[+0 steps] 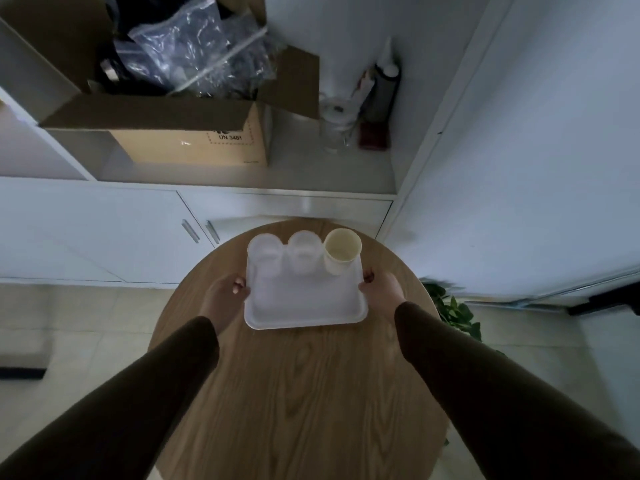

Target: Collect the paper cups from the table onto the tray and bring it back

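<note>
A white rectangular tray lies over the far half of the round wooden table. Three cups stand upright in a row along its far edge: a white cup at the left, a second white cup in the middle and a cream paper cup at the right. My left hand grips the tray's left rim, thumb on top. On the opposite side my right hand grips the right rim. Whether the tray rests on the table or is lifted is unclear.
Behind the table runs a white cabinet with door handles. On its counter sit an open cardboard box full of plastic bags and a glass jar with bottles. A green plant stands at the table's right, beside a white wall.
</note>
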